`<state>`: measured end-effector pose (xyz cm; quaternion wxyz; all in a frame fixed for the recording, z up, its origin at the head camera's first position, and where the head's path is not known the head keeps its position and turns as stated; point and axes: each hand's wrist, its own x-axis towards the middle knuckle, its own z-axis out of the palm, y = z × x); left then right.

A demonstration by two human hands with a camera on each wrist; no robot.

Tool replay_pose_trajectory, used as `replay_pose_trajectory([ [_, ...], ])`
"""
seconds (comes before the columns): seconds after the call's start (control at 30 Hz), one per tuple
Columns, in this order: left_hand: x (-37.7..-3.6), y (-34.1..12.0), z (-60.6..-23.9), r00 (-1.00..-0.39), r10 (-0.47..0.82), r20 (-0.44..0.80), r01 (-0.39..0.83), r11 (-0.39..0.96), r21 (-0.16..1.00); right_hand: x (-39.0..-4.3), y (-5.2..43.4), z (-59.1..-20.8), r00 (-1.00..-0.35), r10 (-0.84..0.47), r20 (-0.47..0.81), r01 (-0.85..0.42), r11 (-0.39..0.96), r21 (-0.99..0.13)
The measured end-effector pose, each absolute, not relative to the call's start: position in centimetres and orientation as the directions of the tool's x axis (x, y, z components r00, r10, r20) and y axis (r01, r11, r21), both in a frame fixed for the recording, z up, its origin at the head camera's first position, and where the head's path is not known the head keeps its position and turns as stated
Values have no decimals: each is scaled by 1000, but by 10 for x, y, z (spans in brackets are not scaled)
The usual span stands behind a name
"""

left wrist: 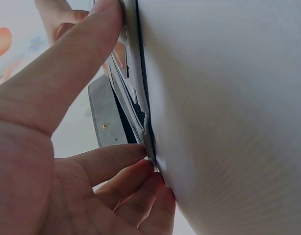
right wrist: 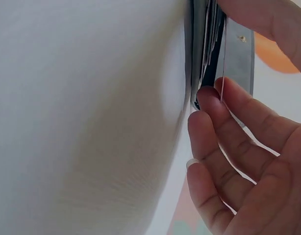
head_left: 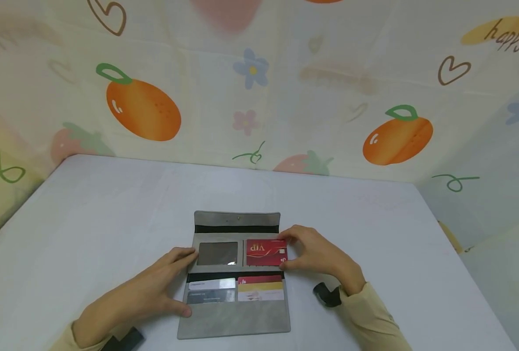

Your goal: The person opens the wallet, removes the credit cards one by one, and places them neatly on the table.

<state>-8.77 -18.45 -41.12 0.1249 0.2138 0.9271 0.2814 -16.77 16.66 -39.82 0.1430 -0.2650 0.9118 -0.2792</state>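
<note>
"Red VIP card (head_left: 264, 252) is over the upper right panel of the grey wallet (head_left: 233, 319), which lies unfolded on the white tabletop (head_left: 110, 204). Is the work complete?"

"Probably not. Lower slots already carry a white card (head_left: 211, 284) and a dark grey card (head_left: 211, 296) on one side, and a red-topped card (head_left: 261, 292) on the other. But the VIP card reaches slightly past the wallet's right edge, and the right hand (head_left: 318, 256) pinches it there between thumb and fingers. Whether it goes in or comes out, one cannot tell."

"And the left hand (head_left: 151, 282)?"

"It grips nothing firmly. Its thumb is spread well apart from the fingers, and both touch the wallet's left side, perhaps to steady it."

"So what remains?"

"As a judgement: settling this one card, and then folding the flap (head_left: 237, 218), which lies spread out at the far end."

"Do the wrist views add something?"

"Yes. The right one shows the held card as a thin line, apart from the stacked layers; the head view cannot show this gap. The left one shows the wallet's layered side and a brass snap (left wrist: 105, 126) on the flap. Only the head view lets one read 'VIP', upside down."
</note>
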Motion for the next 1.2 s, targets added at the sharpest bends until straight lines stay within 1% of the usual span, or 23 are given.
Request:
replay_pose_trajectory([
  [0.4,-87,-185,-410,-873,472,-118,321,741,589,-168,169,-399,-800,-590,-107,-415,674,-611],
  [0.6,-87,-185,-410,-874,472,-117,322,742,588,-170,169,-400,-799,-589,-118,-387,654,-650],
  [0.73,-87,-184,-410,-876,465,-125,312,746,588,-171,170,-401,-796,-598,-95,-389,626,-676],
  [0.93,-87,-184,-410,-878,462,-127,309,749,587,-171,169,-401,-797,-600,-62,-397,599,-695],
  [1.2,-86,-183,-409,-880,455,-139,296,752,589,-170,167,-398,-809,-583,-82,-361,602,-712],
])
